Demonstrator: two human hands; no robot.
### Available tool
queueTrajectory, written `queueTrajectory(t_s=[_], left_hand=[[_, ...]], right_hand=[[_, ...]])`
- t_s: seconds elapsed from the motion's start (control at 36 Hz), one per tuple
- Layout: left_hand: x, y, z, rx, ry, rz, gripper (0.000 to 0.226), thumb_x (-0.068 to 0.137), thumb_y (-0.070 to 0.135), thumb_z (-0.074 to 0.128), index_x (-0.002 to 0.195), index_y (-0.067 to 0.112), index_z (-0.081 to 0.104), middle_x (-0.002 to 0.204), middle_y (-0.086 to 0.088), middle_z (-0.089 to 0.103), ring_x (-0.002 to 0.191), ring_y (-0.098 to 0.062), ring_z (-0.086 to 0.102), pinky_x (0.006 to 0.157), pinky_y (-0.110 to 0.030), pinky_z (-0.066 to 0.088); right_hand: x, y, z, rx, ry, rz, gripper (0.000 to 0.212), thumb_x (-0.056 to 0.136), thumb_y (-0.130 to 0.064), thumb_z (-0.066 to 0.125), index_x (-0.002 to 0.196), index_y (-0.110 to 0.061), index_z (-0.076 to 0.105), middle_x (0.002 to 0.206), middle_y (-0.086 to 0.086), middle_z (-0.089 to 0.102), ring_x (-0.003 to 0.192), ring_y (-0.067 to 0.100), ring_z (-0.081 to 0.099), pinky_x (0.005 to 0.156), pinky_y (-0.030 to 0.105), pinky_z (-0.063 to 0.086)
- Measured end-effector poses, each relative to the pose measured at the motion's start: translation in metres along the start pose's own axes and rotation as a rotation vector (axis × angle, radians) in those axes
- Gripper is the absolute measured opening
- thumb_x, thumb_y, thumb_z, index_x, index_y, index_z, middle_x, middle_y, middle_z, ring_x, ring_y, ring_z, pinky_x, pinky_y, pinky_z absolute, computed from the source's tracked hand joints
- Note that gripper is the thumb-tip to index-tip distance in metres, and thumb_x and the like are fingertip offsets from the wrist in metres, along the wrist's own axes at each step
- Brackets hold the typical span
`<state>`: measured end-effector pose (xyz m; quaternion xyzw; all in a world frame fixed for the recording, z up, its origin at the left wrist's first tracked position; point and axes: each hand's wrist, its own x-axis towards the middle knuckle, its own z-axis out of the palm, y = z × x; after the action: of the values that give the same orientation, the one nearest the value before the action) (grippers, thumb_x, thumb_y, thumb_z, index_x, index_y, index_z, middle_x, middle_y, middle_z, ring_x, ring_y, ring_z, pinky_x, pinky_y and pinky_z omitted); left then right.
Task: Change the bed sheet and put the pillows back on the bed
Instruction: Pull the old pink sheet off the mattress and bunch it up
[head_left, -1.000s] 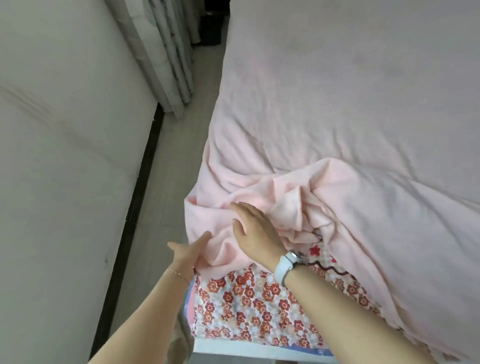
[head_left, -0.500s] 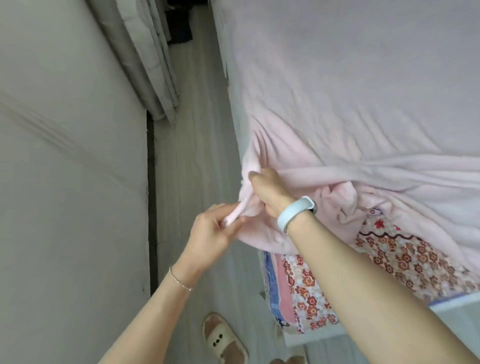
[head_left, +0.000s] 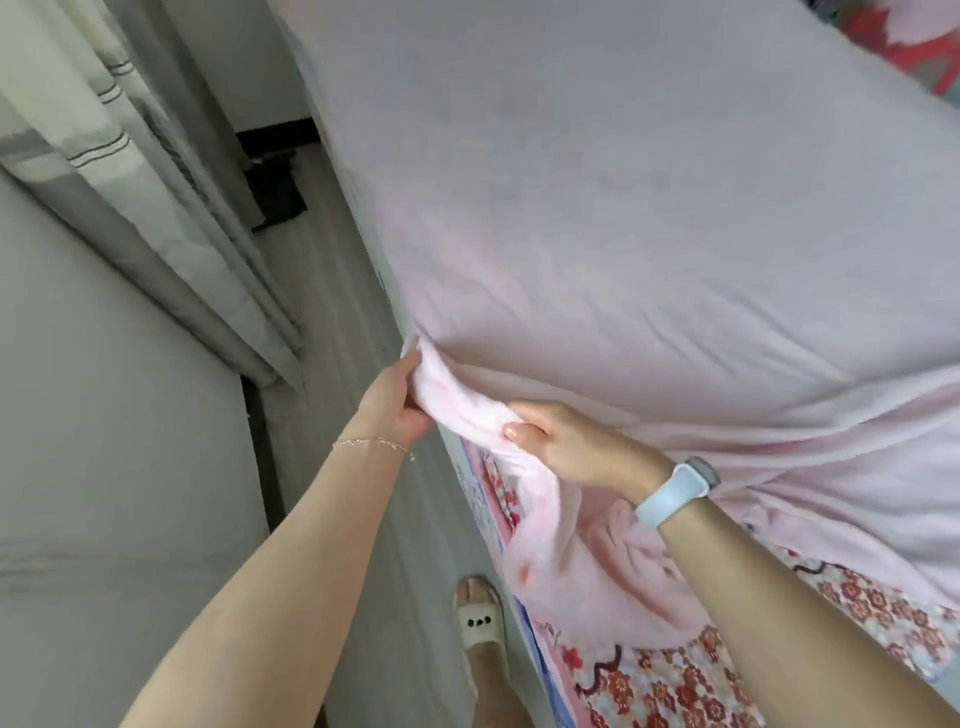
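Sheet (head_left: 623, 234): pink, spread over most of the bed, filling the centre and upper right of the frame; its near edge is bunched at the bed's side, lower centre.
Left hand (head_left: 400, 400): centre left; fingers curled round the sheet's edge at the bed's side, gripping it.
Right hand (head_left: 561, 441): centre, just right of the left; thumb and fingers pinch the same bunched edge.
Floral cover (head_left: 675, 686): red-flowered fabric showing under the sheet, lower right; not yet covered.
Done: sheet lies fairly smooth across the far part of the bed.
Left: judging by the loose folds, this near corner needs pulling down and tucking; no pillows can be identified in view, so they likely remain to be placed.
Floor (head_left: 332, 249): narrow strip left of the bed.
Slipper (head_left: 478, 618): on a foot, bottom centre.
Curtain (head_left: 130, 171): upper left.
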<state>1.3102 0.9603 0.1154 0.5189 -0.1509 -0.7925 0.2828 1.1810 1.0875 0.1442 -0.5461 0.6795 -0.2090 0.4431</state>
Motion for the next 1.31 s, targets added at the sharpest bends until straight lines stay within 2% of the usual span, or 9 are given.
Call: queueTrajectory(t_s=[0.11, 0.31, 0.39, 0.5, 0.67, 0.81, 0.97, 1.19, 1.31], left_hand=[[0.022, 0.033, 0.024, 0.436, 0.15, 0.407, 0.013, 0.093, 0.011, 0.054, 0.082, 0.01, 0.059, 0.089, -0.009, 0.06, 0.087, -0.02, 0.055, 0.08, -0.032, 0.048], [0.013, 0.062, 0.015, 1.097, -0.332, 0.919, 0.022, 0.084, 0.019, 0.054, 0.07, 0.003, 0.058, 0.07, 0.009, 0.048, 0.064, 0.002, 0.046, 0.061, -0.008, 0.034], [0.02, 0.076, 0.006, 1.207, -0.516, 0.931, 0.015, 0.086, 0.011, 0.055, 0.08, 0.001, 0.065, 0.079, 0.013, 0.057, 0.079, 0.006, 0.055, 0.069, -0.013, 0.043], [0.035, 0.111, 0.001, 1.29, -0.645, 0.913, 0.025, 0.084, 0.019, 0.056, 0.075, -0.003, 0.06, 0.083, 0.004, 0.057, 0.077, -0.006, 0.054, 0.067, -0.025, 0.045], [0.088, 0.181, -0.008, 1.137, -0.543, 0.672, 0.01, 0.086, 0.013, 0.066, 0.094, 0.016, 0.07, 0.092, 0.009, 0.062, 0.085, -0.002, 0.057, 0.076, -0.016, 0.041], [0.17, 0.217, 0.0, 1.245, -0.441, 0.61, 0.066, 0.085, 0.01, 0.066, 0.142, 0.017, 0.034, 0.134, 0.005, 0.037, 0.124, -0.012, 0.04, 0.102, -0.028, 0.038], [0.212, 0.229, 0.053, 1.16, -0.497, 0.702, 0.044, 0.09, 0.023, 0.058, 0.131, 0.021, 0.043, 0.129, 0.004, 0.046, 0.128, -0.021, 0.039, 0.108, -0.037, 0.032], [0.254, 0.3, 0.091, 1.414, -0.53, 0.631, 0.037, 0.1, 0.027, 0.041, 0.129, 0.006, 0.049, 0.111, -0.001, 0.059, 0.102, -0.017, 0.053, 0.084, -0.028, 0.041], [0.252, 0.343, 0.109, 1.448, -0.497, 0.725, 0.017, 0.101, 0.02, 0.037, 0.092, 0.014, 0.049, 0.073, -0.006, 0.049, 0.068, -0.019, 0.046, 0.056, -0.021, 0.032]], right_hand=[[0.037, 0.014, -0.026, -0.08, 0.015, 0.17, 0.023, 0.096, -0.002, 0.035, 0.086, -0.007, 0.056, 0.096, 0.006, 0.059, 0.085, 0.013, 0.046, 0.069, 0.026, 0.031], [0.13, -0.042, -0.076, 0.62, 0.352, 0.322, 0.028, 0.095, -0.042, 0.046, 0.093, -0.016, 0.056, 0.096, 0.007, 0.062, 0.08, 0.018, 0.061, 0.076, 0.031, 0.051], [0.177, -0.072, -0.078, 0.474, 0.102, 0.4, 0.043, 0.086, -0.059, 0.051, 0.086, -0.017, 0.058, 0.083, 0.004, 0.065, 0.075, 0.019, 0.065, 0.068, 0.03, 0.052], [0.229, -0.088, -0.06, 0.154, -0.14, 0.472, 0.023, 0.087, -0.029, 0.062, 0.074, -0.012, 0.052, 0.065, 0.003, 0.053, 0.057, 0.016, 0.052, 0.052, 0.024, 0.039], [0.274, -0.105, -0.069, 0.381, 0.138, 0.352, 0.022, 0.097, -0.016, 0.046, 0.115, -0.006, 0.054, 0.096, 0.008, 0.054, 0.079, 0.016, 0.05, 0.064, 0.023, 0.039], [0.279, -0.144, -0.096, 0.112, 0.177, 0.08, 0.015, 0.101, -0.017, 0.037, 0.09, -0.01, 0.044, 0.077, -0.007, 0.043, 0.07, 0.009, 0.039, 0.062, 0.008, 0.033], [0.27, -0.167, -0.146, 0.196, 0.476, -0.089, 0.044, 0.098, -0.029, 0.037, 0.08, 0.009, 0.049, 0.07, 0.024, 0.044, 0.062, 0.019, 0.043, 0.059, 0.032, 0.036], [0.296, -0.132, -0.196, 0.354, 0.866, 0.12, 0.03, 0.1, -0.021, 0.039, 0.081, -0.002, 0.052, 0.071, 0.004, 0.05, 0.067, 0.014, 0.048, 0.061, 0.026, 0.038], [0.339, -0.111, -0.205, 0.052, 0.716, 0.34, 0.031, 0.099, -0.02, 0.041, 0.128, -0.008, 0.045, 0.106, 0.006, 0.052, 0.093, 0.021, 0.053, 0.076, 0.026, 0.038]])
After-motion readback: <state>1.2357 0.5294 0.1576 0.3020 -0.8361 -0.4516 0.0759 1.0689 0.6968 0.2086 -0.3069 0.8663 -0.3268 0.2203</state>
